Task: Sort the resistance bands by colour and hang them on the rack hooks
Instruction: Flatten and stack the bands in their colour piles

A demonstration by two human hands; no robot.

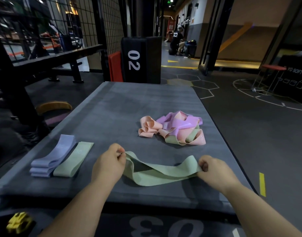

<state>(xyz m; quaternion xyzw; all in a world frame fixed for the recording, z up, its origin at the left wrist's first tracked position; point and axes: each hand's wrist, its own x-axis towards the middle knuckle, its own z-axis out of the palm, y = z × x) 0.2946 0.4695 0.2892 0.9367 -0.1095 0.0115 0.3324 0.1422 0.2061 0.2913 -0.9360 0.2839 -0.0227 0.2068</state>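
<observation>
A pale green resistance band [157,173] is stretched between my two hands low over a grey mat [129,106]. My left hand [109,163] pinches its left end and my right hand [213,170] grips its right end. To the left lie a stack of flattened lilac bands [52,159] and one flat green band [75,159] beside it. Farther back on the mat sits a tangled pile of peach, pink, lilac and green bands [174,129]. No rack hooks are visible to me.
A black foam box marked 02 [141,59] stands behind the mat with a red pad [115,65] beside it. A black bench frame [44,62] and wire mesh are at the left. A person crouches in the far corridor [177,41]. A yellow object [18,223] lies at bottom left.
</observation>
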